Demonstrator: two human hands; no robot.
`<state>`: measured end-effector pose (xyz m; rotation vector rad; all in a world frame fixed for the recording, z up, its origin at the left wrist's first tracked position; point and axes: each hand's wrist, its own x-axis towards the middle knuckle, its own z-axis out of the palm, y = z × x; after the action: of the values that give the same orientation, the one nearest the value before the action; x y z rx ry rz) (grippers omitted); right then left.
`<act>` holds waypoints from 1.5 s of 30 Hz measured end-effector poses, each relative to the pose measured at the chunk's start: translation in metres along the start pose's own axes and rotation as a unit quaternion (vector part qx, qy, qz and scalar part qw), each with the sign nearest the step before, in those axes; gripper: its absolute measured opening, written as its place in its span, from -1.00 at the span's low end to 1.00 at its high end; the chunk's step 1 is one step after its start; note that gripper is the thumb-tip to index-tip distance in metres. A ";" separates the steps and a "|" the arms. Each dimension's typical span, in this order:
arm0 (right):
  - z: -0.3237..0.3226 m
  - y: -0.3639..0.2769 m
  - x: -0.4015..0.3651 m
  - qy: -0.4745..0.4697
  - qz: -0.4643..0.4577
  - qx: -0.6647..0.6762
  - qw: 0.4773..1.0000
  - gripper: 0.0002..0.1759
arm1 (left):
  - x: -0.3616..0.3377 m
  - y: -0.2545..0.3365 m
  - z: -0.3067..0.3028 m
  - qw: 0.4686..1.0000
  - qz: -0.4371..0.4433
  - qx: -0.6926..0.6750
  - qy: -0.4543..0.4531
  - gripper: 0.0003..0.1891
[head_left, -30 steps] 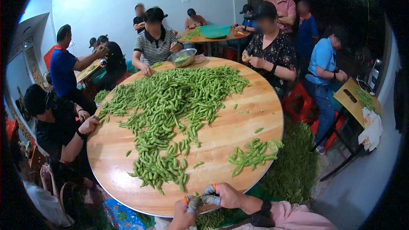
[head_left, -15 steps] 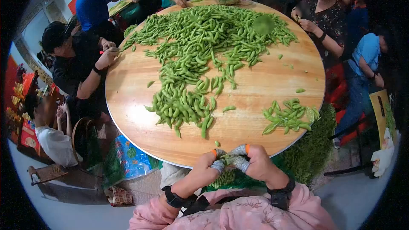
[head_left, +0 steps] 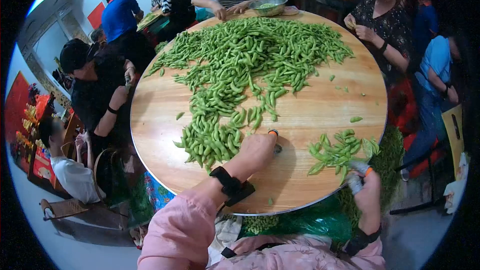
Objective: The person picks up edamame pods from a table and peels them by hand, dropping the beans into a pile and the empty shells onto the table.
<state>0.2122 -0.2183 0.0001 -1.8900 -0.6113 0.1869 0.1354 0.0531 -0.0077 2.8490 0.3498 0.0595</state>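
Note:
My left hand point(head_left: 259, 151) reaches over the round wooden table, beside the right edge of the near green soybean pods point(head_left: 215, 140). Its fingers point away and are largely hidden; an orange band and a grey finger cover show at the tips. My right hand point(head_left: 369, 190) is at the table's right front edge, touching or just beside a small separate pile of pods point(head_left: 340, 151). Grey covers and an orange band are on its fingers, which are blurred. Whether either hand holds a pod cannot be made out.
A large heap of pods point(head_left: 250, 45) covers the far part of the table point(head_left: 310, 110). A metal bowl point(head_left: 268, 6) stands at the back. Several people sit around. Below the edge are green plastic point(head_left: 320, 220), shelled beans point(head_left: 261, 223) and pod waste point(head_left: 392, 157).
My hands were together at the table's front edge, working on a pod. They have parted: the left went forward over the table, the right went rightward to the small pile. The view has shifted slightly.

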 end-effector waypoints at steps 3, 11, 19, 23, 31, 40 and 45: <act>0.022 -0.007 -0.002 -0.069 0.019 0.026 0.997 -0.69 | 0.000 0.003 0.001 0.999 0.001 0.050 -0.017 -0.84; 0.088 -0.020 -0.001 -0.266 0.008 0.190 0.945 -0.58 | -0.054 0.006 -0.002 0.919 -0.024 -0.364 0.151 -0.91; 0.104 -0.045 -0.009 -0.282 0.035 0.159 0.945 -0.82 | -0.119 0.032 0.001 0.815 -0.055 -0.559 0.143 -0.86; 0.097 -0.048 -0.007 -0.292 -0.108 0.046 0.949 -0.80 | -0.120 0.029 -0.016 0.912 -0.020 -0.406 0.053 -0.85; 0.095 -0.049 -0.015 -0.208 -0.009 0.096 0.973 -0.80 | -0.127 0.034 -0.003 0.910 -0.022 -0.412 0.035 -0.87; 0.085 -0.045 -0.020 -0.340 0.138 0.299 0.881 -0.82 | -0.131 0.041 0.004 0.968 0.069 -0.198 0.135 -0.74; 0.086 -0.043 -0.021 -0.340 0.162 0.365 0.851 -0.84 | -0.131 0.041 0.008 0.970 0.094 -0.159 0.157 -0.71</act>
<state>0.1451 -0.1457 0.0016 -1.1234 -0.5576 1.1798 0.0181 -0.0191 -0.0059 2.5397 0.1148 0.5556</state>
